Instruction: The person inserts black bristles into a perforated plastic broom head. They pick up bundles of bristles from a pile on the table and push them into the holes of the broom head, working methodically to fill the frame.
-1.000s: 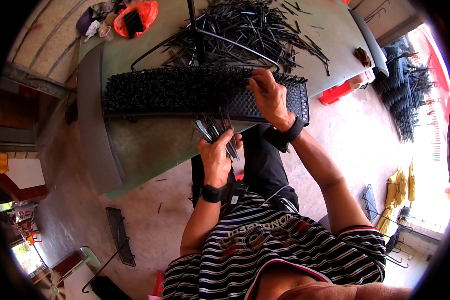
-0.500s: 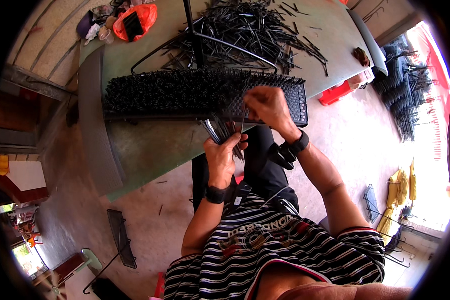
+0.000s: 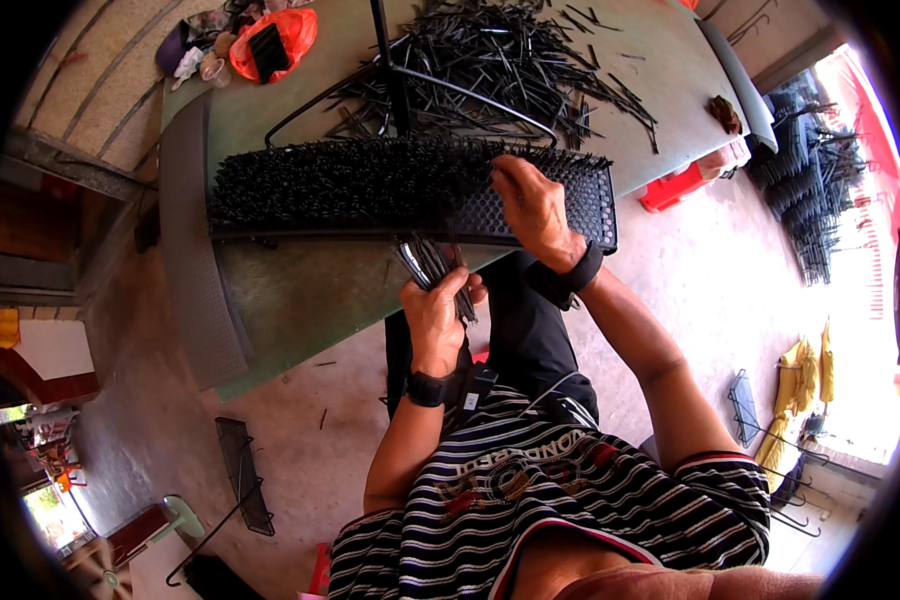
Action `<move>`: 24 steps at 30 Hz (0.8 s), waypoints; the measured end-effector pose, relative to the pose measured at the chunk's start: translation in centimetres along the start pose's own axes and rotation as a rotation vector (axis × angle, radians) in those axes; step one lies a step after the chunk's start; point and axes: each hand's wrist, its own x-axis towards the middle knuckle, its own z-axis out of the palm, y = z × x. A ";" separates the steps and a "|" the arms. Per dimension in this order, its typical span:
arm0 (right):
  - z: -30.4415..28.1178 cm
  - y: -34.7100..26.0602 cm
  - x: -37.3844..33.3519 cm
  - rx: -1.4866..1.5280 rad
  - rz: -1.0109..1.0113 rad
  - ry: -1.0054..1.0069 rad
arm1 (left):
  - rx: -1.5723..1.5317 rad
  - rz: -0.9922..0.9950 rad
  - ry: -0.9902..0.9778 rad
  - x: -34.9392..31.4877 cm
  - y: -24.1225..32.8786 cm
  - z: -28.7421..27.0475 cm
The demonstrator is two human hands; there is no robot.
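A long black perforated tray (image 3: 592, 208) lies along the table's near edge. Dense upright black strips (image 3: 320, 188) cover its left and middle, while rows of bare holes show at its right end. Just below the tray's front edge, my left hand (image 3: 436, 318) is closed round a bundle of thin, shiny black strips (image 3: 426, 262). My right hand (image 3: 536, 208) hangs over the border between the strips and the bare holes, thumb and fingers pinched together. What sits in that pinch is too small to make out.
Loose black strips (image 3: 480, 60) are heaped on the green table (image 3: 300, 340) behind the tray. A black metal frame (image 3: 394, 90) rises behind the tray. An orange plastic bag (image 3: 292, 35) with a dark flat object lies at far left. Another black rack (image 3: 242, 470) is on the floor.
My right hand has moved up and slightly right over the tray, away from the bundle. My left hand has shifted slightly left and down, still gripping the bundle.
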 end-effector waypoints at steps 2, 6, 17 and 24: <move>0.0 0.3 0.1 -0.129 -0.064 -0.101 | 0.012 0.000 0.003 0.0 0.1 0.0; -1.0 -1.4 0.5 -0.163 0.057 -0.161 | 0.025 -0.010 -0.013 -0.3 0.5 0.3; -2.4 -2.4 0.6 0.659 0.731 -0.197 | 0.139 -0.026 -0.249 -0.1 -0.3 -0.2; -1.5 -2.2 0.8 0.340 0.389 0.117 | 0.064 0.003 -0.135 -0.2 -0.1 0.0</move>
